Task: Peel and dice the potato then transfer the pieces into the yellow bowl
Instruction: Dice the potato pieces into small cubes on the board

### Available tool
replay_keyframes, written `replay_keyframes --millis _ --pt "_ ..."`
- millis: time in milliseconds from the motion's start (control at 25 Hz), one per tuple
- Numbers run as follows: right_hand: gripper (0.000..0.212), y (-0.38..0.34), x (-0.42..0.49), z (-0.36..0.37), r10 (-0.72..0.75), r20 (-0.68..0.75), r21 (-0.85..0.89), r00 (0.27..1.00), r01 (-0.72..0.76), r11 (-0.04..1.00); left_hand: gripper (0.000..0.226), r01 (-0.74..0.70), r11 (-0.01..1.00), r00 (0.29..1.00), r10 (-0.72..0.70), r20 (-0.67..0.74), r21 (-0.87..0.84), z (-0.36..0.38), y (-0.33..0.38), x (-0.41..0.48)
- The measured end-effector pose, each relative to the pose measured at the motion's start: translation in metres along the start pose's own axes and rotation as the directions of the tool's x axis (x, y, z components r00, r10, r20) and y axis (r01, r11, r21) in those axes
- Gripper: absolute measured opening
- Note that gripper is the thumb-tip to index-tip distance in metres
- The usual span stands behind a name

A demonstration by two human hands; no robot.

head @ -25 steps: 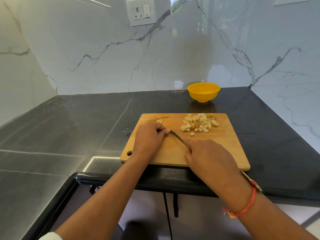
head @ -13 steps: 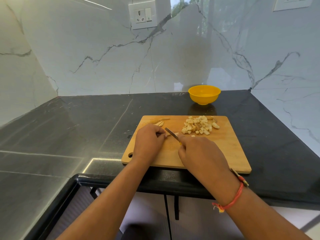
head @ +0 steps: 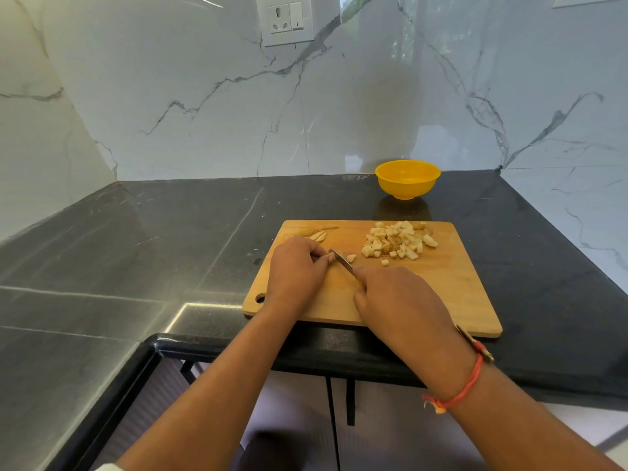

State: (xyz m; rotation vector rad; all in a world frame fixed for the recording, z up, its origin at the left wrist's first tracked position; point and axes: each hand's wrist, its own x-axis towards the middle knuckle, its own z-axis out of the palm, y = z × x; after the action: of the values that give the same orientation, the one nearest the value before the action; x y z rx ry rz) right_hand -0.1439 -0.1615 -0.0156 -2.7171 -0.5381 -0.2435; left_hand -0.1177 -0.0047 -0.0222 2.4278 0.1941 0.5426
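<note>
1. The yellow bowl (head: 407, 178) is sitting on the dark stone countertop (head: 170, 239) just behind the cutting board's far edge, close to the wall. Only its yellow inside is showing.
2. The wooden cutting board (head: 458, 300) is lying flat near the counter's front edge, with its hanging hole at the near left corner.
3. The diced potato pile (head: 397, 241) is sitting on the board's far right part. One loose cube (head: 384, 262) is lying just in front of it, and another piece (head: 351, 258) is lying just beside the blade.
4. Peel strips (head: 317, 233) are lying at the board's far left corner.
5. Your right hand (head: 397, 300) is wrapping round the knife (head: 341, 261). The fingers are clamping the handle, which is hidden, and the blade is pointing far-left towards your other hand.
6. Your left hand (head: 297, 273) is resting on the board with fingers curling under and tips bunching against the blade. You cannot tell whether potato is pinned beneath them.
7. A red thread bracelet (head: 465, 389) is circling your right wrist.
8. A white socket plate (head: 288, 20) is showing on the grey-veined marble wall (head: 204, 96); its markings are too small to read.
9. The counter is turning a corner to your left, with cabinet fronts showing below.
</note>
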Motion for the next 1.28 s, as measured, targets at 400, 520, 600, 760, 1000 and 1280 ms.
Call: replay_keyframes --millis 400,520,600,760,1000,1280 --pt "0.047 0.002 -0.021 -0.019 -0.036 -0.135 0.007 0.99 0.037 0.999 0.017 0.03 0.999 0.999 -0.03 -0.012 0.027 0.0 -0.006 0.001" --pt "0.044 -0.004 -0.014 -0.011 -0.038 -0.137 0.021 0.99 0.041 0.999 0.019 0.02 0.999 1.0 -0.02 -0.004 0.037 0.001 -0.007 0.001" --pt "0.044 -0.006 -0.011 -0.006 -0.038 -0.125 0.028 0.991 0.042 0.999 0.017 0.026 0.999 1.0 -0.026 0.0 0.027 0.0 -0.007 0.002" --pt "0.043 -0.008 -0.004 -0.002 -0.04 -0.097 0.03 0.994 0.043 0.999 0.014 0.031 1.0 0.999 -0.031 0.017 -0.001 0.0 -0.009 0.005" --pt "0.04 -0.016 0.019 0.005 0.005 -0.017 0.075 1.0 -0.003 0.997 0.01 0.026 0.998 0.999 -0.024 0.031 -0.051 -0.001 -0.011 0.006" --pt "0.035 -0.011 0.001 -0.001 -0.002 0.002 0.042 1.0 0.001 0.999 0.009 0.031 0.999 0.999 -0.03 0.017 -0.042 0.001 -0.012 0.005"
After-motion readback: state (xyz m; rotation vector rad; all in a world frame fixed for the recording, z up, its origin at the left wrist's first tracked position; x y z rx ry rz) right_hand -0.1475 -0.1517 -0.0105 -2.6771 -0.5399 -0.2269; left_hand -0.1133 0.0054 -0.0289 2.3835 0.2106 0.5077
